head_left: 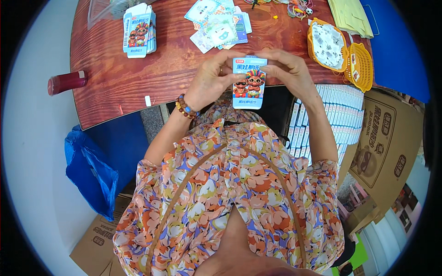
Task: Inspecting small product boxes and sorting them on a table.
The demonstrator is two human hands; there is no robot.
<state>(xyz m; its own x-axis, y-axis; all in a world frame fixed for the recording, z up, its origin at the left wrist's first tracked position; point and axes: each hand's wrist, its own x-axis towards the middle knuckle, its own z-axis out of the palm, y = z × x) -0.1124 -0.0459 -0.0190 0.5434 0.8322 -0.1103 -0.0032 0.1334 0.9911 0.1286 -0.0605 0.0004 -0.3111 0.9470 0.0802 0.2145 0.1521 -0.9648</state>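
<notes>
A small light-blue card box (248, 87) with two cartoon figures on its front is held upright over the table's near edge. My left hand (215, 76), with a beaded bracelet on its wrist, grips the box's left side. On the other side my right hand (287, 71) pinches the box near its upper right corner. The fingers of both hands meet around the box's top end, and the far fingertips are partly hidden behind it. Whether the top flap is open or closed, I cannot tell. Just beyond the hands lies a loose pile of printed cards (221, 30).
A stack of similar boxes (138, 34) stands at the back left, near a dark red cylinder (67, 83). Yellow baskets (361, 69) stand at the right, one holding small white packets (328, 46). Below them, a carton (391, 138) stands beside many packed boxes (340, 103).
</notes>
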